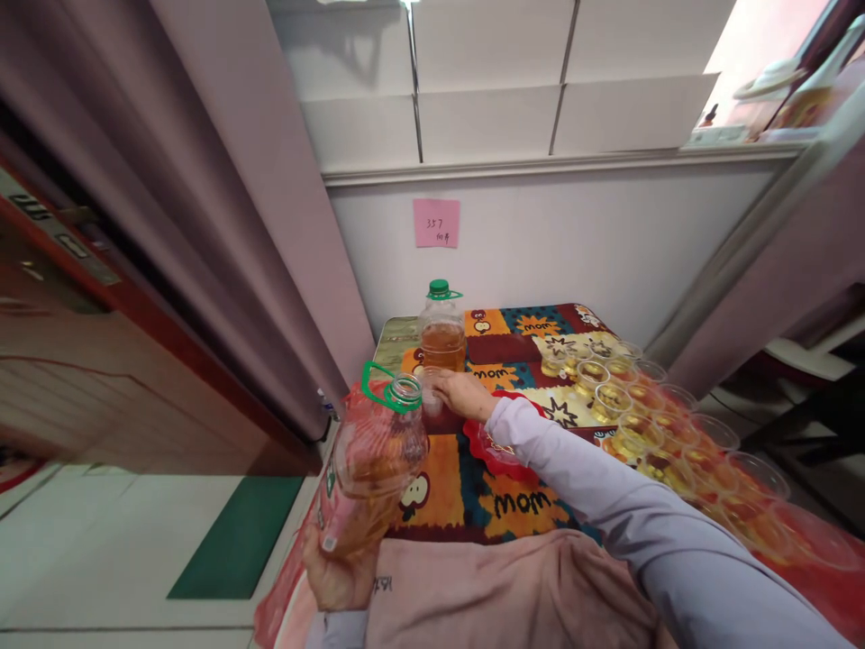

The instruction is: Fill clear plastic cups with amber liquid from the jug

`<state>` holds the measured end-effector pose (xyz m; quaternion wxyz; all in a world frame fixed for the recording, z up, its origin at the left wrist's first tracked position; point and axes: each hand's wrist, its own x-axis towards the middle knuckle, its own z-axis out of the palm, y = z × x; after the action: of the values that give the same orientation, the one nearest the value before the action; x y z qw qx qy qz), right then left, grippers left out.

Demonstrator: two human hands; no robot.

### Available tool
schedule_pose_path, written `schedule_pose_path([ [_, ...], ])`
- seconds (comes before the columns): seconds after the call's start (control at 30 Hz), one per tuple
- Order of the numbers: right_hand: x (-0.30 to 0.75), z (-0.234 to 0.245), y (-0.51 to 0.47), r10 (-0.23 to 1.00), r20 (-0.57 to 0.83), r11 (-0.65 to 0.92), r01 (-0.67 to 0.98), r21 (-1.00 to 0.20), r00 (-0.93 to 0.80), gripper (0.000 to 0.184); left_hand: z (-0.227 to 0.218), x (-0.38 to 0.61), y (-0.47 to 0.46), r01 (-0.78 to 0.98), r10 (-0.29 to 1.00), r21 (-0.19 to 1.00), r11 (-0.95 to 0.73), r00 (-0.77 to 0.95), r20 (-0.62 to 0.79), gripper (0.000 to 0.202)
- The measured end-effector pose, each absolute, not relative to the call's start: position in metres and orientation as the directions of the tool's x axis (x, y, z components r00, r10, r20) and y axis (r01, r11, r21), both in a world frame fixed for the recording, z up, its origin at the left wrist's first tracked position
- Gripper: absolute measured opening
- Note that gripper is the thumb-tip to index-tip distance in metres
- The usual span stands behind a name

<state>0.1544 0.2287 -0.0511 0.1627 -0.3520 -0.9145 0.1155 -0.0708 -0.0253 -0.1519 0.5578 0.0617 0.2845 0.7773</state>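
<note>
At near left, your left hand (340,570) cradles the open bottle (378,464); your right hand (463,395) pinches a clear cup (431,397) beside its mouth. You're apparently lining up a pour; tilt steadily.

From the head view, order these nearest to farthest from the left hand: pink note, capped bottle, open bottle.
1. Open bottle: held in the left hand.
2. Capped bottle: standing farther back, ahead.
3. Pink note: on the wall beyond the capped bottle.

Near bottle (379,469) of glossy plastic
</note>
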Motion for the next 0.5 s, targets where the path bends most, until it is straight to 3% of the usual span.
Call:
schedule_pose_path([
  [0.27,0.16,-0.041,0.226,0.714,0.342,0.699,0.596,-0.395,-0.611,0.013,-0.138,-0.059,-0.026,-0.796,0.88,0.557,-0.235,-0.418,-0.227,0.054],
  [0.5,0.234,-0.016,0.196,0.74,0.55,0.653,0.607,-0.453,-0.386,0.032,-0.136,-0.061,-0.023,-0.82,0.852,0.524,-0.231,-0.431,-0.299,0.055],
])
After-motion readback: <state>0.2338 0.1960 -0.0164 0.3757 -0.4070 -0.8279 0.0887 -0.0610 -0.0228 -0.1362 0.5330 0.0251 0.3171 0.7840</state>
